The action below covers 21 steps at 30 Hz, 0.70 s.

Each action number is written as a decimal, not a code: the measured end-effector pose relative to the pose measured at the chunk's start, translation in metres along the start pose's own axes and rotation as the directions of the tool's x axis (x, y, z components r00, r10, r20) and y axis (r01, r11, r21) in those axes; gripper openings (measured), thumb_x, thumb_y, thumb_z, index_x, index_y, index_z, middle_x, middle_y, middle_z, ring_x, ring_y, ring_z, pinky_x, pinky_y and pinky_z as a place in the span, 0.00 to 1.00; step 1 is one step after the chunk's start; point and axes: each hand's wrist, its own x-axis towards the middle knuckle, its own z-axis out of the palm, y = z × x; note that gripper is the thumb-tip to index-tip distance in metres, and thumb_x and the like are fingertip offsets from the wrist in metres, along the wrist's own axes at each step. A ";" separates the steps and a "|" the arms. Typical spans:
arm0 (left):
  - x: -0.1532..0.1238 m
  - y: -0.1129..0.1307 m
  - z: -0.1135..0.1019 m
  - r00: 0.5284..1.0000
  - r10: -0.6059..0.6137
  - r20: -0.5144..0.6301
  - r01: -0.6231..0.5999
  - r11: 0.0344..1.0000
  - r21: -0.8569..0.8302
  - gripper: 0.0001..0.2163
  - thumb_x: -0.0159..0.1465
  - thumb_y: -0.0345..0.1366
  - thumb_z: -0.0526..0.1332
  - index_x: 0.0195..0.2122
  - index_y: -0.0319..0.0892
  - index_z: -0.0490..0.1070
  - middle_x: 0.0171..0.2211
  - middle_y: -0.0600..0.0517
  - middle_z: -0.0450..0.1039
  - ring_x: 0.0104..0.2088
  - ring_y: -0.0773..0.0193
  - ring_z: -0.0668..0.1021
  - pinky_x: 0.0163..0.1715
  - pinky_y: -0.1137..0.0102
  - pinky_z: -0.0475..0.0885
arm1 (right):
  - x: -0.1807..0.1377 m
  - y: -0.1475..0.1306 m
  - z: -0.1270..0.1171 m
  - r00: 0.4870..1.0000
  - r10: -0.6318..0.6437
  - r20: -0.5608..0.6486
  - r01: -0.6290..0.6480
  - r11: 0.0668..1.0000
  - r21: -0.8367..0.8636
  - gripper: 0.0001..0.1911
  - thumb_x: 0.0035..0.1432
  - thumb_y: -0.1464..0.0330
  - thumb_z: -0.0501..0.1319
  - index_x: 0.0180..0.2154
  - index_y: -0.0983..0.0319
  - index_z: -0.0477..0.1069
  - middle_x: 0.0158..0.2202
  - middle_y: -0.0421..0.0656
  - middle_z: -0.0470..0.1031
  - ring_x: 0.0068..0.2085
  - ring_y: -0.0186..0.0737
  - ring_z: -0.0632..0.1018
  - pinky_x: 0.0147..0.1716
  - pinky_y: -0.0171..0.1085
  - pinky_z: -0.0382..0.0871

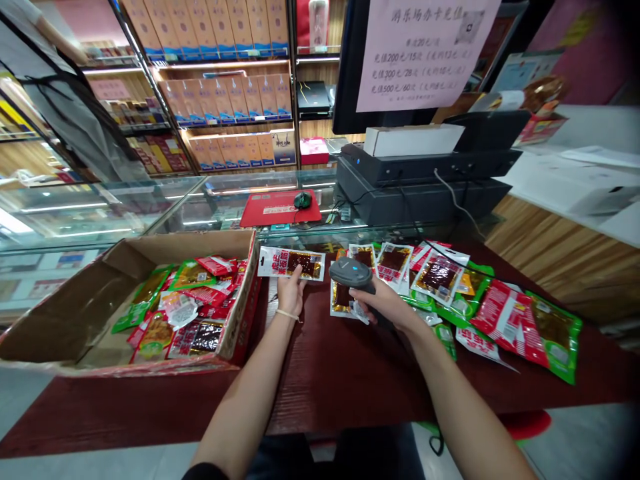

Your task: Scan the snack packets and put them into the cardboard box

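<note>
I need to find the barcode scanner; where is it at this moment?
In the head view the barcode scanner is in the right hand, near the middle of the dark red table, just right of the snack packet that the left hand holds.

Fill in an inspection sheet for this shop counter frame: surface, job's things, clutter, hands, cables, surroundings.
Surface: dark red wooden counter, mostly bare near the person.
Job's things: white-and-red snack packet held flat on the counter; grey handheld barcode scanner.
Clutter: open brown cardboard box of snack packets at left; loose red and green packets spread at right.
Hands: left hand on the snack packet; right hand gripping the scanner.
Cables: black leads at the black register unit.
Surroundings: glass display case, shelves of boxed goods, pink paper notice.
</note>
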 end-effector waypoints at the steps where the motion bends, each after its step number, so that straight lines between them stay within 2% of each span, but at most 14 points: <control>1: -0.001 0.000 0.001 1.000 -0.004 -0.009 0.004 1.000 0.005 0.17 0.53 0.36 0.70 0.43 0.41 0.72 0.44 0.48 0.78 0.44 0.62 0.80 0.41 0.68 0.76 | 0.000 -0.001 0.001 1.000 0.003 -0.001 -0.003 1.000 -0.009 0.16 0.54 0.57 0.64 0.36 0.59 0.62 0.16 0.31 0.65 0.14 0.31 0.66 0.11 0.30 0.60; 4: -0.002 0.001 0.004 1.000 -0.011 -0.026 0.011 1.000 0.018 0.17 0.53 0.36 0.69 0.44 0.42 0.72 0.46 0.47 0.77 0.43 0.63 0.80 0.37 0.72 0.76 | 0.000 -0.002 0.002 1.000 0.008 -0.002 -0.008 1.000 -0.006 0.16 0.54 0.57 0.64 0.31 0.59 0.61 0.15 0.32 0.64 0.13 0.31 0.65 0.11 0.31 0.60; 7: -0.002 0.002 0.004 0.999 -0.018 -0.034 0.020 0.999 0.049 0.17 0.53 0.38 0.69 0.43 0.42 0.71 0.45 0.47 0.77 0.42 0.64 0.80 0.35 0.75 0.75 | 0.001 -0.002 0.001 1.000 0.005 -0.012 -0.005 1.000 0.019 0.15 0.54 0.58 0.64 0.31 0.59 0.61 0.15 0.31 0.64 0.13 0.31 0.65 0.11 0.31 0.59; 15: 0.001 -0.004 -0.001 0.999 0.034 0.000 -0.034 0.992 0.125 0.19 0.52 0.40 0.69 0.42 0.41 0.69 0.43 0.48 0.77 0.45 0.60 0.79 0.44 0.65 0.74 | 0.003 0.002 -0.002 0.999 -0.021 -0.047 0.026 0.994 0.103 0.19 0.52 0.56 0.66 0.36 0.57 0.59 0.16 0.30 0.65 0.12 0.31 0.65 0.10 0.31 0.59; 18: -0.005 -0.003 0.006 0.987 0.162 0.005 -0.157 0.950 0.269 0.19 0.54 0.40 0.67 0.45 0.39 0.68 0.45 0.45 0.77 0.46 0.57 0.78 0.46 0.63 0.73 | 0.004 0.002 -0.002 0.996 -0.002 -0.088 0.015 0.989 0.148 0.21 0.51 0.55 0.67 0.36 0.57 0.59 0.16 0.29 0.64 0.12 0.31 0.64 0.10 0.31 0.58; 21: -0.017 0.009 0.019 0.935 0.349 0.062 -0.343 0.845 0.410 0.17 0.56 0.38 0.65 0.45 0.38 0.69 0.47 0.44 0.76 0.48 0.56 0.77 0.50 0.63 0.70 | 0.004 0.001 -0.001 0.990 -0.002 -0.142 0.030 0.979 0.200 0.21 0.50 0.54 0.67 0.34 0.57 0.58 0.15 0.29 0.65 0.12 0.31 0.64 0.10 0.30 0.58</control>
